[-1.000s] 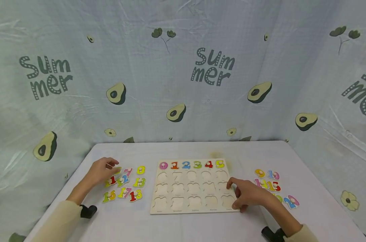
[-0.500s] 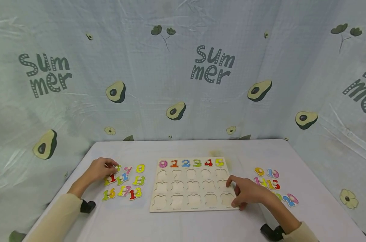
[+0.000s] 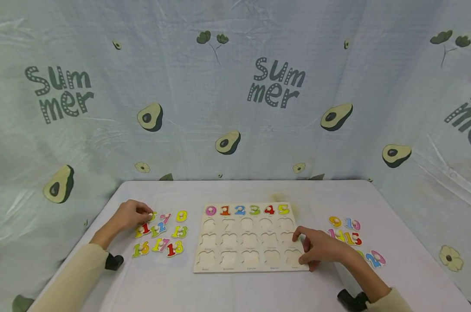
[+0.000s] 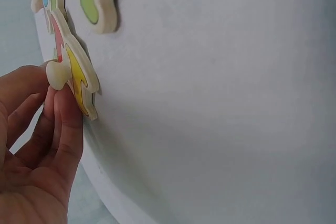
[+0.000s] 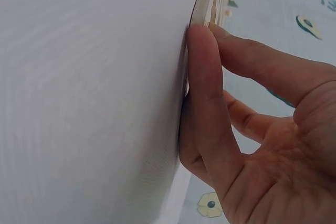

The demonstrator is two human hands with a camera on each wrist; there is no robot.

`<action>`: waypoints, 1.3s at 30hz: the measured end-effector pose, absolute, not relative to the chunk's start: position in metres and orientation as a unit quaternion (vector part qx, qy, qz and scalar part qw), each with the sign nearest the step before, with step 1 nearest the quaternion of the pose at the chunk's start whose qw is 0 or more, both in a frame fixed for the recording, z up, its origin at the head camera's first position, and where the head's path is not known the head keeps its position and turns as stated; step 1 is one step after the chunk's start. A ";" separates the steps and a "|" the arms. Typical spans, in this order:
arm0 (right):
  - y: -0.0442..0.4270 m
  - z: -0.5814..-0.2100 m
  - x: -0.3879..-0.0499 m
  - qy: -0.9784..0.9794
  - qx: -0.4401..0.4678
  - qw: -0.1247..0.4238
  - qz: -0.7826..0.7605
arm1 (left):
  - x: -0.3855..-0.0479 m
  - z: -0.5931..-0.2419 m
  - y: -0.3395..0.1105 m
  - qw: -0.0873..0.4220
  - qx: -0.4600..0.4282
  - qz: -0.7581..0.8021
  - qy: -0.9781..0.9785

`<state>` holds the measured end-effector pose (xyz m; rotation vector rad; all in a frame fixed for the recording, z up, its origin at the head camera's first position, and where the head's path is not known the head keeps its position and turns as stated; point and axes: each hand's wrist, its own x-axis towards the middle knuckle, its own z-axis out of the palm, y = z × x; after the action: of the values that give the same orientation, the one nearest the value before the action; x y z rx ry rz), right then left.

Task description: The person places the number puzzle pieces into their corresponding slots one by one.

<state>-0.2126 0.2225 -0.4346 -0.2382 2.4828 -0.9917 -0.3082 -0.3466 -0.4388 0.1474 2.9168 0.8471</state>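
Observation:
At the far end of the left group of number pieces, my left hand pinches a partly covered green piece. In the left wrist view, the fingers of that hand are curled behind the knob of the red-and-yellow 11; the green piece is hidden there. The wooden number board lies flat, with 0 to 5 filling its far row and bare recesses below. My right hand grips its near right corner, thumb and fingers bent. The right wrist view shows this hand on the board's edge.
Several knobbed pieces lie left of the board, among them 7, 8, 13 and 18. Others lie to the right, including 9, 10 and 20. A patterned curtain hangs behind the table.
My left fingers have closed in on the green piece, covering more of it than a second ago. My right hand has stayed at the board's corner.

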 end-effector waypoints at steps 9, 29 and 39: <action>0.222 -0.438 -0.215 0.903 -0.068 0.220 -0.363 | -0.307 -0.440 -0.347 0.049 0.039 0.280 0.958; 0.223 -0.438 -0.215 0.900 -0.077 0.222 -0.367 | -0.305 -0.426 -0.332 0.014 0.074 0.269 0.960; 0.223 -0.439 -0.214 0.898 -0.075 0.226 -0.371 | -0.305 -0.418 -0.304 -0.008 0.107 0.277 0.955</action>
<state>-0.2138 0.2230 -0.4391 -0.2060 2.4755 -1.0230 -0.3053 -0.3043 -0.4182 0.3385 3.0160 0.8743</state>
